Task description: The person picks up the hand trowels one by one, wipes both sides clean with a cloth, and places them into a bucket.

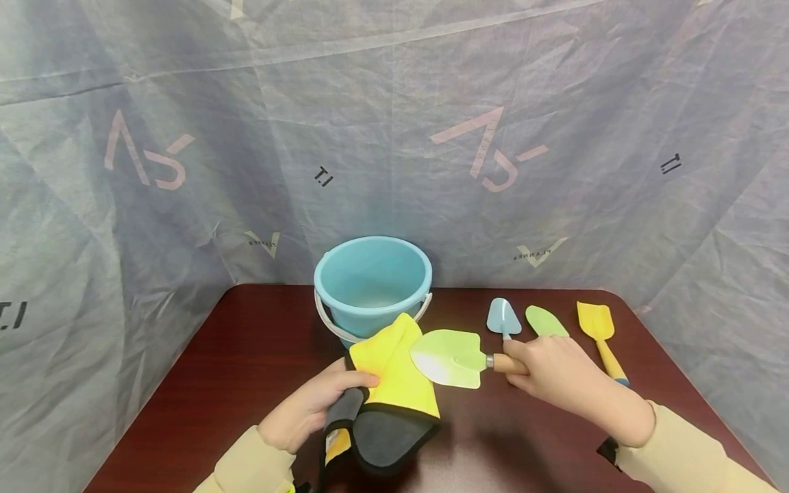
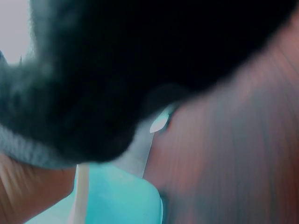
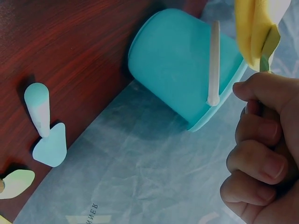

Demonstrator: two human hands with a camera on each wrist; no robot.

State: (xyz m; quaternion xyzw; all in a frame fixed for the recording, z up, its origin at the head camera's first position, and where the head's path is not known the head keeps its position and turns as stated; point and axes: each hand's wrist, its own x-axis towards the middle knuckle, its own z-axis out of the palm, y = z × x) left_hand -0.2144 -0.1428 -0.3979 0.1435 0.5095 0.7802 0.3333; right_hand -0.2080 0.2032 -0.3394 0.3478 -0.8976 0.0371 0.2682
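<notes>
In the head view my left hand [image 1: 308, 404] grips a yellow and dark grey fabric piece with black edging [image 1: 394, 359], its thumb over the yellow part. My right hand [image 1: 557, 370] holds a light green trowel [image 1: 453, 357] by its wooden handle. The trowel blade points left and overlaps the yellow fabric; whether they touch I cannot tell. Behind them stands a blue bucket [image 1: 370, 316] with its white handle hanging down in front. Dark, blurred fabric [image 2: 103, 84] covers much of the left wrist view. Curled fingers show in the right wrist view.
Right of the bucket lie a small blue shovel [image 1: 504, 317], a second green tool [image 1: 545, 320] partly hidden by my right hand, and a yellow shovel [image 1: 596, 322]. A grey cloth backdrop [image 1: 394, 137] hangs behind the dark red table [image 1: 246, 383].
</notes>
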